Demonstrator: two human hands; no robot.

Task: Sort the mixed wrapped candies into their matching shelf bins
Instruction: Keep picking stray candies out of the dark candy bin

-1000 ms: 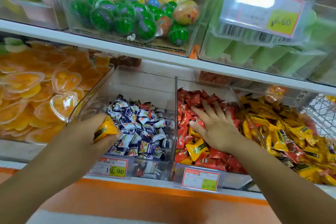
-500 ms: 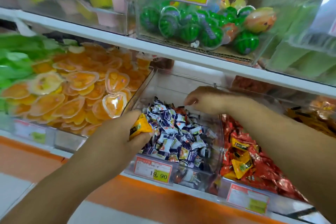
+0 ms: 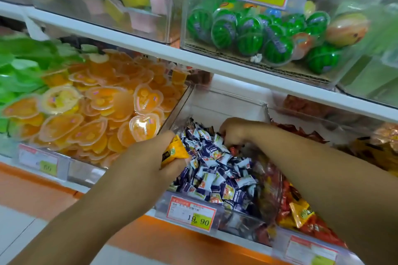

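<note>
My left hand (image 3: 148,161) grips a yellow wrapped candy (image 3: 174,151) at the front left corner of the clear middle bin (image 3: 215,101), which holds blue-and-white wrapped candies (image 3: 217,170). My right hand (image 3: 237,131) reaches into the back of that bin with fingers curled down among the candies, near a red wrapper (image 3: 233,150); what the fingers hold is hidden. To the right, the red candy bin (image 3: 305,221) has a stray yellow candy (image 3: 301,213) lying among the red ones. Yellow candies (image 3: 374,155) fill the bin at the far right.
Orange heart-shaped jelly cups (image 3: 101,114) fill the bin to the left, with green ones (image 3: 19,71) beyond. The upper shelf (image 3: 193,58) carries clear boxes with watermelon-patterned balls (image 3: 258,34). Price tags (image 3: 193,211) hang on the bin fronts. An orange shelf edge (image 3: 150,236) runs below.
My right hand left the red candy bin, moved left into the blue-and-white bin and dipped down into the candies. The view swung left. My left hand kept its yellow candy.
</note>
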